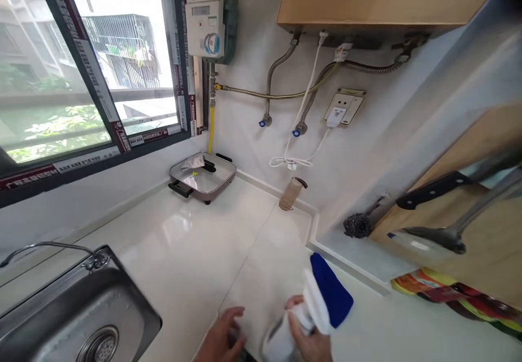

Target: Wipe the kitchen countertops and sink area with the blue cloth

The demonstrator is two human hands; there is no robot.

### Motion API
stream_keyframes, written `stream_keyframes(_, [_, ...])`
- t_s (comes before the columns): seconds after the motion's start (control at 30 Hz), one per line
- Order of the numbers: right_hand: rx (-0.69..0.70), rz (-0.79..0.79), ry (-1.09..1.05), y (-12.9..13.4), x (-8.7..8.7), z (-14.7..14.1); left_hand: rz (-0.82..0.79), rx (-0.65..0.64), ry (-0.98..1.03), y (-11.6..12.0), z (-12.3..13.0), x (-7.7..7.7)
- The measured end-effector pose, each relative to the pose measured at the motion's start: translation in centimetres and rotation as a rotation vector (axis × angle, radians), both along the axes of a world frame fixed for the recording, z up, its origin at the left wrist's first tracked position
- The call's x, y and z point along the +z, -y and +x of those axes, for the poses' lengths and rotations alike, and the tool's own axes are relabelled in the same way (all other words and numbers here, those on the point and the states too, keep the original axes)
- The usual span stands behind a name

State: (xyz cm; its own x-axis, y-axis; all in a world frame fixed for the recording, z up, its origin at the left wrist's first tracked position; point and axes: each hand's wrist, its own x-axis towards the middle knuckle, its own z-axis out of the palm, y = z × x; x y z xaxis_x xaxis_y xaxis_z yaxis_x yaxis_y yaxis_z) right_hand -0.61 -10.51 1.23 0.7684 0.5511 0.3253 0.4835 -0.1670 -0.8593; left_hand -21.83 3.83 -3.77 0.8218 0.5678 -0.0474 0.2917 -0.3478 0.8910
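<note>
My right hand (312, 345) grips a white object (316, 302) at the lower middle of the view. Its long, rounded upper part tilts, and a wider white body is below my fingers. It is blurred and cut off by the bottom edge, so I cannot tell its exact kind. To its left, my left hand (223, 336) is raised over the counter with loosely bent fingers apart and nothing visible between them. Just right of the white object lies a folded dark blue cloth (332, 288), partly hidden behind it.
A steel sink (134, 297) with a tap (95, 261) is at left. On the white counter (204, 242) stand a lidded electric pan (204, 177) and a brown bottle (290, 193). A knife (432, 189), ladle (440, 237) and scourer (358, 225) hang at right.
</note>
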Motion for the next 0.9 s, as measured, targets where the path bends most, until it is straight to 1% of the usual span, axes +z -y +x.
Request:
stream_keyframes(0.07, [0.089, 0.031, -0.108, -3.2, -0.6, -2.9, 0.005, -0.046, 0.053, -0.3, -0.7, 0.0])
stream_keyframes(0.13, [0.183, 0.035, -0.153, -6.5, -0.7, -4.8, 0.030, -0.075, 0.076, -0.7, -1.2, 0.1])
stream_keyframes(0.2, [0.248, 0.024, -0.160, -9.1, -0.2, -6.0, 0.040, -0.080, 0.075, -1.3, -1.4, 0.3])
stream_keyframes(0.27, [0.293, 0.005, -0.153, -10.6, 0.7, -6.6, 0.037, -0.081, 0.072, -1.8, -1.2, 0.6])
stream_keyframes(0.37, [0.354, -0.020, -0.133, -11.3, 2.0, -6.9, 0.002, -0.070, 0.055, -2.5, -0.3, 0.7])
stream_keyframes(0.47, [0.382, -0.026, -0.100, -11.1, 2.6, -6.8, -0.042, -0.042, 0.050, -3.1, 0.9, 0.3])
stream_keyframes(0.6, [0.356, -0.095, -0.054, -10.6, 2.2, -6.1, -0.132, -0.042, 0.142, -4.0, 2.0, 0.0])
stream_keyframes(0.67, [0.389, -0.120, -0.052, -10.4, 1.7, -5.3, -0.222, -0.023, 0.243, -4.6, 2.5, 0.0])
stream_keyframes(0.73, [0.439, -0.135, -0.056, -10.3, 1.3, -4.4, -0.273, -0.010, 0.307, -5.0, 3.0, 0.3])
stream_keyframes(0.83, [0.464, -0.151, -0.077, -10.4, 1.0, -3.1, -0.264, 0.008, 0.275, -5.4, 3.5, 0.7])
stream_keyframes(0.9, [0.477, -0.161, -0.120, -10.7, 1.3, -2.7, -0.273, 0.036, 0.239, -5.5, 3.5, 0.9])
